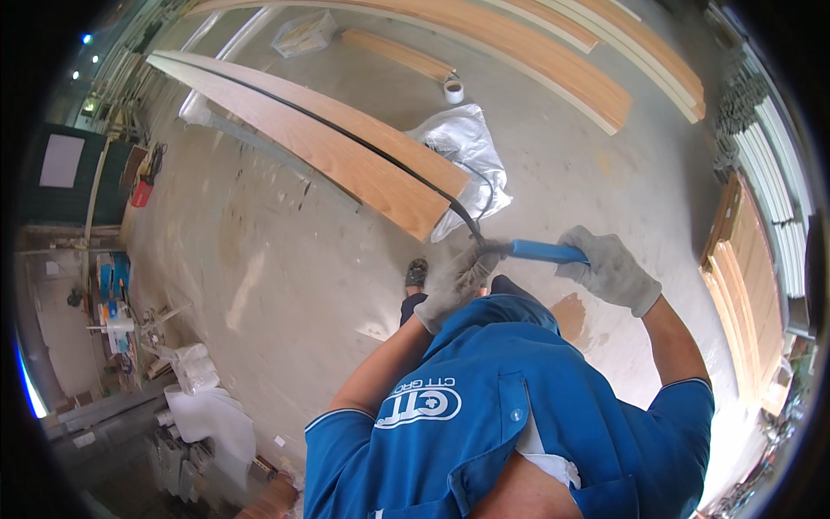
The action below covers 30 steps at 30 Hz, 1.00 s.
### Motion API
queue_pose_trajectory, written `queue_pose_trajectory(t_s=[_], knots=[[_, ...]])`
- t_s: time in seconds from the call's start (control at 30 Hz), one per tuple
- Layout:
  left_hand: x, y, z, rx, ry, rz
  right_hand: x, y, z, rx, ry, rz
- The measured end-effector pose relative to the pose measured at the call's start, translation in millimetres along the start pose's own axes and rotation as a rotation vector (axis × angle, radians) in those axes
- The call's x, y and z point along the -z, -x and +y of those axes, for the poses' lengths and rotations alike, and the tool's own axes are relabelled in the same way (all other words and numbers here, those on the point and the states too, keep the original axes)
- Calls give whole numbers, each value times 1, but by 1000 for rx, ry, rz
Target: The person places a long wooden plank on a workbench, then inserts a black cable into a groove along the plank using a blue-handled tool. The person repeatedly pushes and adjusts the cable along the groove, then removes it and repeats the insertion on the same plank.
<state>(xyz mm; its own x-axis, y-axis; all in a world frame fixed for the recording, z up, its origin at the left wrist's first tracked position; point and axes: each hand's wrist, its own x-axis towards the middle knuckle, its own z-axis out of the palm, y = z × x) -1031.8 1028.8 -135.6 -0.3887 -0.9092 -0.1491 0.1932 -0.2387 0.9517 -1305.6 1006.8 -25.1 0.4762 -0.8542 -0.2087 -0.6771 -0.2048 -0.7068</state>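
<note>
My right hand (609, 266), in a grey glove, is wrapped round the grip of a blue-handled tool (546, 252). The dark head of that tool points left and meets my left hand; its exact kind cannot be made out. My gloved left hand (456, 284) is closed at the loose end of a black rubber strip (463, 210), close to the tool's head. From there the strip runs lengthwise along a long wood-coloured profile (346, 160), lying between its two faces. The profile's near end is just beyond my left hand.
A crumpled clear plastic bag (480, 143) lies beside the profile, with a roll of tape (454, 91) behind it. Long wooden boards (519, 43) lie at the far side. More boards (735, 303) are stacked at the right. Cluttered shelving (112, 285) lines the left.
</note>
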Motion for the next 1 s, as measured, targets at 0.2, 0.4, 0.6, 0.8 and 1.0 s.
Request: queue_pose_trajectory(t_s=[0.2,0.4,0.6,0.8,1.0], knots=[[4,12,-7,117,64,5,2,-18,-3,230,330,113],[-3,24,17,150,7,90,-19,-39,20,228,516,0],[-11,26,44,205,-169,130,-42,-54,68,418,640,174],[-9,17,57,48,-365,82,-43,-48,83,448,503,261],[-7,21,55,237,-482,133,-51,-31,54,323,591,266]])
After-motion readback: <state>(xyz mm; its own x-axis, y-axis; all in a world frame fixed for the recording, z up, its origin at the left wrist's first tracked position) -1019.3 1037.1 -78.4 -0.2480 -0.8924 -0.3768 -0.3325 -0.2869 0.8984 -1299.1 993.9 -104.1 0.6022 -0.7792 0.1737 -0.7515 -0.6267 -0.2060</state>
